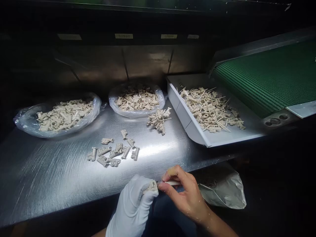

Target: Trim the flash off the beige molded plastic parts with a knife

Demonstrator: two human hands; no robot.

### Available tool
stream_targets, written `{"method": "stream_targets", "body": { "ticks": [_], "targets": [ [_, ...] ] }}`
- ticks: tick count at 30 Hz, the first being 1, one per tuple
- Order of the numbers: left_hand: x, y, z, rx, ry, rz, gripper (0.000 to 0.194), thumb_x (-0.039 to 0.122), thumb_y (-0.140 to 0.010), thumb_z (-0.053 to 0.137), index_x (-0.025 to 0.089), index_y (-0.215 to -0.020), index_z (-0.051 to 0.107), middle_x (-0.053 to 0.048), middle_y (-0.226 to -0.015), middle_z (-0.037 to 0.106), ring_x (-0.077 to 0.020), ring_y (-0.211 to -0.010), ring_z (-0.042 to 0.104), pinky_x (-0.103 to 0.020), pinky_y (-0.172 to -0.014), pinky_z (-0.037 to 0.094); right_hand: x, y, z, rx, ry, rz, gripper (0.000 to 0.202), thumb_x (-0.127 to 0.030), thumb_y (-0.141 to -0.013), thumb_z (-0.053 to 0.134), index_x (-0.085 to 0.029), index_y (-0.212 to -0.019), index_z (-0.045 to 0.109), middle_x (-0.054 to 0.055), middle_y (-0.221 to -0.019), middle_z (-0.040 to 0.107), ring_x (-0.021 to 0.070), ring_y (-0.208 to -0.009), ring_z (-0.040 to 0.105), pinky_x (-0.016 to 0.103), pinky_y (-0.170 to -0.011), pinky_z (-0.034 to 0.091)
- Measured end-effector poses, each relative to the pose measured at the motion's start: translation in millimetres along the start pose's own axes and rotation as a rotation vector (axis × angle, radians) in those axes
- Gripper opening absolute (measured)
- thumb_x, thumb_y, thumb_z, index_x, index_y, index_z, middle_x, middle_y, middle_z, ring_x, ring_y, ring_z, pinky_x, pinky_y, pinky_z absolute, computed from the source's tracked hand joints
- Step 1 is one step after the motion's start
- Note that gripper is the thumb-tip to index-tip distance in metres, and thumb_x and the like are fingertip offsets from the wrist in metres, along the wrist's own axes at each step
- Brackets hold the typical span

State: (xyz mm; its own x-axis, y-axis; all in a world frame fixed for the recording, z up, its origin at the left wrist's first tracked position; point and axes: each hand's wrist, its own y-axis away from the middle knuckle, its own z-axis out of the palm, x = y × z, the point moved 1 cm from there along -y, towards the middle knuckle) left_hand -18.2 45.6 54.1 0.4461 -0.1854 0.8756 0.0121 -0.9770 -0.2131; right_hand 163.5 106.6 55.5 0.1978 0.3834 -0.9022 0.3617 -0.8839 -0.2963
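Note:
My left hand (132,200), in a white glove, is closed around a small beige plastic part (152,186) near the table's front edge. Bare, with a tan patch on one finger, my right hand (186,194) pinches a slim pale-handled tool (173,182). The tool points at the part; its tip is too small to make out, and I cannot tell whether it touches. Beyond my hands, several similar beige parts (115,152) lie loose on the metal table (66,174). A small heap of parts (158,120) sits farther back.
Two clear plastic bags (98,102) (161,98) hold piles of beige parts at the back. A white tray (187,126) of parts with thin sticks stands right, beside a green conveyor belt (271,79). Below the table edge is a greyish plastic bag (224,187).

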Motion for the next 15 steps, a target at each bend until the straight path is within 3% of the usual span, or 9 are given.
{"method": "stream_targets", "body": {
  "ticks": [5,8,12,15],
  "targets": [
    [6.7,-2.2,2.6,0.031,0.131,-0.114,0.026,0.035,-0.108,0.049,0.025,-0.093,0.068,0.000,-0.083,0.071,-0.0178,-0.076,0.070,-0.025,-0.071,0.056,-1.4,0.1,-1.2,0.042,0.038,-0.062,0.013,-0.030,-0.097,0.073,-0.024,-0.094,0.063,-0.002,-0.082,0.069,0.0125,-0.069,0.071,0.018,-0.066,0.061],
    [7.4,-2.9,3.1,0.044,0.113,-0.099,0.025,0.033,-0.107,0.050,0.025,-0.093,0.069,0.001,-0.083,0.071,-0.0173,-0.075,0.069,-0.024,-0.071,0.055,-3.6,1.2,-3.6,0.059,0.104,-0.093,0.011,-0.029,-0.098,0.072,-0.024,-0.096,0.063,-0.001,-0.082,0.070,0.0137,-0.070,0.072,0.020,-0.066,0.062],
    [2.4,-3.2,2.2,0.067,0.008,0.022,0.015,0.024,-0.103,0.057,0.029,-0.099,0.070,0.003,-0.085,0.072,-0.0162,-0.076,0.068,-0.025,-0.076,0.053,-6.6,3.9,-3.2,0.070,0.178,-0.126,0.011,-0.028,-0.099,0.071,-0.023,-0.096,0.061,-0.001,-0.079,0.069,0.0145,-0.069,0.072,0.022,-0.064,0.062],
    [-0.3,-4.9,1.0,0.010,0.090,-0.057,0.014,0.027,-0.103,0.058,0.028,-0.098,0.071,0.003,-0.084,0.071,-0.0162,-0.076,0.066,-0.025,-0.074,0.052,-5.0,5.9,1.4,0.091,0.202,-0.150,0.011,-0.028,-0.101,0.068,-0.023,-0.097,0.060,0.000,-0.079,0.069,0.0144,-0.068,0.070,0.022,-0.063,0.061]
  ]
}}
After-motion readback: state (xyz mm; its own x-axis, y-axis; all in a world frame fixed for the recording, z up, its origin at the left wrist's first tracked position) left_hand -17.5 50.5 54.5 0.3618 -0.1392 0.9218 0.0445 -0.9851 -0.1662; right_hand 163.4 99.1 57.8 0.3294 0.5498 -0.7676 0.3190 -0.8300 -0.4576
